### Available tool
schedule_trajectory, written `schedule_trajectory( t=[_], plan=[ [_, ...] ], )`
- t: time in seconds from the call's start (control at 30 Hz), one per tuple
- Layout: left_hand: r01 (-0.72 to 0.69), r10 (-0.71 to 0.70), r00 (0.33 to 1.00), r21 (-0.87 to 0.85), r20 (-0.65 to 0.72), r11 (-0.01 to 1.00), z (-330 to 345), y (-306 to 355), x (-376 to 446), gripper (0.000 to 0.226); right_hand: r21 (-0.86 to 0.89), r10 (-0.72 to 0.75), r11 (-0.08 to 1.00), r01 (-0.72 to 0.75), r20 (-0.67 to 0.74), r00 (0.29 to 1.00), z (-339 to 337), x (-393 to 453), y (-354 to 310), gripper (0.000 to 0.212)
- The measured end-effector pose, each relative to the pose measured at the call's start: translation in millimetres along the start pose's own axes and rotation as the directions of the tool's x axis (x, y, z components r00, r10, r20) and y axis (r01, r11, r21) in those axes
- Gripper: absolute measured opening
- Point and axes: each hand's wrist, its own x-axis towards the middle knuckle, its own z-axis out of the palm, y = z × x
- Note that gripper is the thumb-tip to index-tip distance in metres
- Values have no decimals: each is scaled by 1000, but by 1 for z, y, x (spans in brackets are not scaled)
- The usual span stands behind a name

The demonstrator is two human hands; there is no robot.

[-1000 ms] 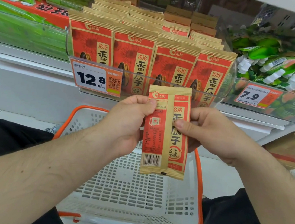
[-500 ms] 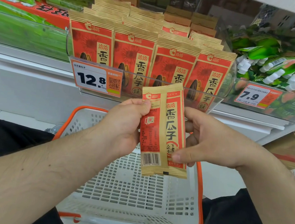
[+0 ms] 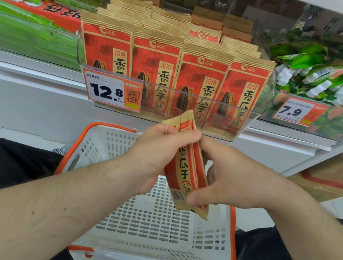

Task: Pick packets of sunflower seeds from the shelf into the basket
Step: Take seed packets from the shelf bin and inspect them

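The white basket (image 3: 150, 230) lies open-topped below, its floor bare. Both hands and a packet (image 3: 185, 170) hover over its far half. A clear shelf guard (image 3: 190, 108) fronts the shelved packets (image 3: 173, 66).

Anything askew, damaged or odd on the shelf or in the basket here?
Nothing stands out. The shelf packets stand in tidy upright rows, the basket looks intact, and both hands hold one tilted but undamaged packet above it.

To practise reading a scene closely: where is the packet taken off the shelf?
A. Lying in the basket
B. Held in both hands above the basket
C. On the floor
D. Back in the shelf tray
B: the left hand and right hand both grip the packet over the basket.
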Motion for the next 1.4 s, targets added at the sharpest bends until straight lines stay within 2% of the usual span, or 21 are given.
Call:
schedule_trajectory(
  t=[0.03, 0.13, 0.17, 0.27, 0.4, 0.6, 0.63, 0.7, 0.73, 0.8, 0.93, 1.0, 1.13, 1.2, 1.4],
  plan=[
    [6, -6, 1000, -2, 10, 1000, -1, 0, 0, 28, 11, -9, 1000, 9, 0, 1000, 0, 0, 1, 70],
    [7, -5, 998, -38, 66, 999, -2, -2, 1, 14, 166, -34, 985, 50, -96, 995, -3, 2, 2, 17],
    [6, -2, 996, -51, 87, 999, -2, -2, 0, 12, 213, -26, 975, 58, -151, 988, -4, 2, 3, 12],
    [-5, 14, 991, -61, 135, 998, -1, -3, 0, 13, 291, 3, 954, 77, -266, 964, -2, 5, 2, 32],
    [-4, 12, 990, -59, 141, 998, -1, -4, 1, 24, 348, 49, 935, 69, -320, 946, 1, 9, 2, 28],
    [17, -8, 986, -53, 167, 998, -2, -6, 3, 43, 386, 76, 922, 33, -263, 962, -1, 8, -1, 21],
    [25, -15, 986, -60, 167, 998, -2, -6, 3, 41, 377, 69, 926, 28, -242, 968, -3, 6, -2, 14],
    [37, -22, 986, -90, 165, 995, -2, -6, 4, 21, 345, 52, 938, 5, -157, 986, -8, 1, -4, 5],
    [46, -29, 987, -107, 157, 993, -2, -6, 5, 14, 321, 46, 947, -11, -103, 994, -10, -1, -5, 15],
    [51, -32, 989, -126, 148, 991, -4, -7, 7, 15, 284, 31, 959, -27, -7, 1000, -12, -4, -7, 28],
    [35, -14, 990, -151, 139, 988, -4, -7, 9, 19, 277, 12, 961, -24, 45, 999, -14, -7, -7, 32],
    [39, -16, 991, -169, 131, 985, -4, -8, 10, 23, 275, 13, 961, -34, 77, 997, -17, -8, -7, 41],
    [45, -19, 993, -226, 117, 973, -5, -6, 12, 20, 205, 14, 977, -61, 222, 975, -17, -11, -8, 86],
    [45, -21, 994, -234, 103, 971, -5, -5, 12, 19, 199, -22, 979, -30, 253, 967, -16, -12, -9, 102],
    [70, -46, 993, -225, 110, 972, -6, -6, 11, 17, 223, -114, 973, 50, 282, 953, -19, -15, -9, 108]
  ],
)
